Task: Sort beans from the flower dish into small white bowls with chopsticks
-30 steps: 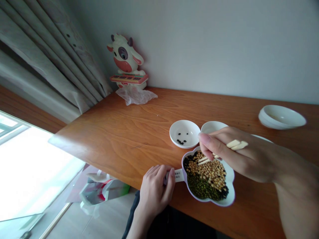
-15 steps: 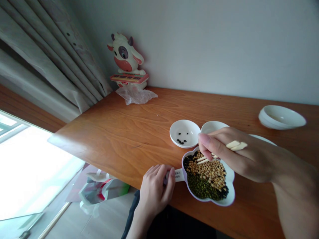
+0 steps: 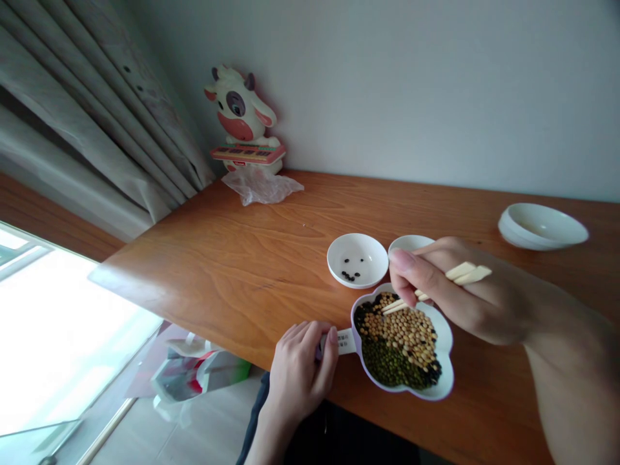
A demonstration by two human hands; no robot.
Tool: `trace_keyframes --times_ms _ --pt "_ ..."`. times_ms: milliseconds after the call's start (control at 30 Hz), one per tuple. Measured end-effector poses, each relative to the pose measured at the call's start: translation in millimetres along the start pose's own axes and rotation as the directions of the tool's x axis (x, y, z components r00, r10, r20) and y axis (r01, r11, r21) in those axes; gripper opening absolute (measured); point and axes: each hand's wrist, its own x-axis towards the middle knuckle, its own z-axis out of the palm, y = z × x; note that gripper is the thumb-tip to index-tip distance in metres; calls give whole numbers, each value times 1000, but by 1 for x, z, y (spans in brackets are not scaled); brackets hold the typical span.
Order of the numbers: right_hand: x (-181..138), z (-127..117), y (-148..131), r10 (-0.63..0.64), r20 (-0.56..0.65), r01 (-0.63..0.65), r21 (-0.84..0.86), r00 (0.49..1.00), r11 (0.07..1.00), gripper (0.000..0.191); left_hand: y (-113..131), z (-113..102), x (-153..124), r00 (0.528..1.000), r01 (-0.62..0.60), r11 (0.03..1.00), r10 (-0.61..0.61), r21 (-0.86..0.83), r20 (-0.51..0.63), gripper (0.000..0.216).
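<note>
My left hand (image 3: 303,368) is closed around the handle of a white, purple-rimmed scalloped dish (image 3: 444,352) near the table's front edge. Yellow soybeans (image 3: 409,332), green mung beans (image 3: 392,365) and black beans (image 3: 429,376) lie in the dish. Pinched in my right hand (image 3: 455,290) is a pair of pale chopsticks (image 3: 462,273), their tips close together among the soybeans at the dish's far side. Whether the tips grip a bean I cannot tell. Just beyond the dish stands a small white bowl (image 3: 371,252) with several black beans. Another white bowl (image 3: 407,242) is partly hidden by my right hand.
Further right on the wooden table (image 3: 252,258) sits a white bowl (image 3: 547,226). A cow-shaped toy keyboard (image 3: 247,123) and a crumpled plastic bag (image 3: 261,185) are at the back left by the wall. Bags (image 3: 198,371) stand on the floor at left.
My right hand has shifted slightly, and the chopsticks lie at a flatter angle with their tips closer together. My left hand stays on the handle. The whole view has drifted a little.
</note>
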Motion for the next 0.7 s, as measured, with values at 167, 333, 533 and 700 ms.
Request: trace_keyframes --times_ms 167,333,533,700 --pt "-4 -4 -4 27 1 -27 -7 1000 1000 62 -2 1 -1 1000 1 1000 -1 -6 2 20" --pt "-13 -5 -2 -38 -1 38 -7 999 999 59 -3 1 0 1000 18 1000 -18 -7 10 20" --pt "-32 -9 10 -48 36 45 85 998 995 50 -2 1 -1 1000 -1 1000 0 1 9 21" --pt "-25 -6 8 -130 56 124 97 990 987 49 -1 0 0 1000 -16 1000 16 3 0 21"
